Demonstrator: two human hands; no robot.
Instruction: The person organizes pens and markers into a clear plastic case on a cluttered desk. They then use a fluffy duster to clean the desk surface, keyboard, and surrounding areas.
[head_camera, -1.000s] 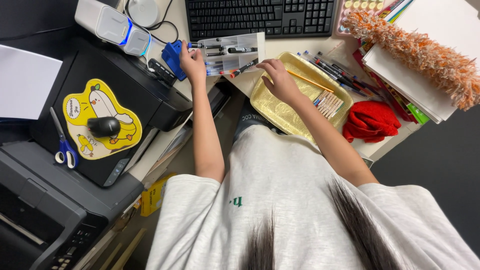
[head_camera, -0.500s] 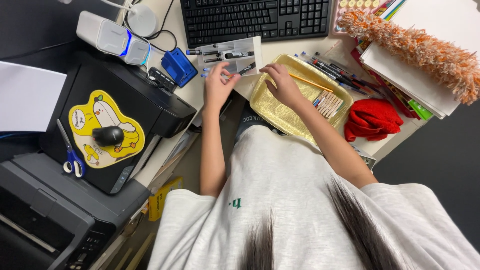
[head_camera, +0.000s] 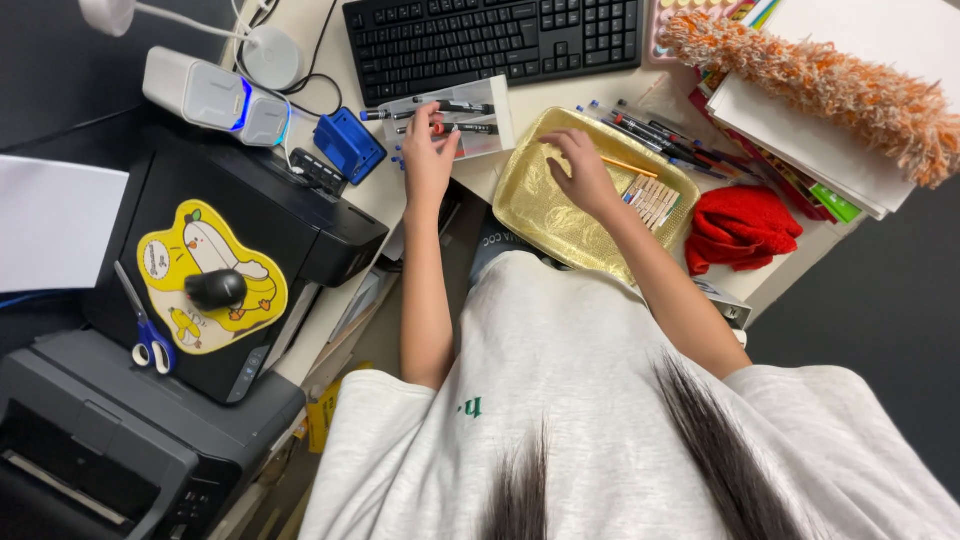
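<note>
Left hand (head_camera: 428, 160) up on the clear pen box (head_camera: 452, 118), fingers bent down over its near-left corner, fingertips in among the pens; looks like a pinch on a red-tipped pen (head_camera: 437, 128), though hard to say for sure from up here. Pens in that box all lying the same way, long axis running left-right, roughly parallel to the keyboard (head_camera: 495, 40) just behind. Right hand (head_camera: 585, 170) over on the gold tray (head_camera: 560, 200), palm down, fingers loosely spread, fingertips resting near the blunt end of a yellow pencil (head_camera: 628, 166); touching it or just next to it, can't tell. Pencil lying at a slant across the tray's far side, point end angled away to the right, small row of wooden clothespins (head_camera: 655, 200) right beside it. Loose row of pens (head_camera: 650, 132) sitting past the tray's far edge, slanted the same way as the pencil. So: box straight ahead of the left hand, tray stuff under the right, the two hands apart with the tray's near-left corner between them. Box nearer the left hand by a good bit, pencil and pins nearer the right. Red cloth (head_camera: 742, 232) off to the right of the tray, blue stapler (head_camera: 350, 146) left of the box.
</note>
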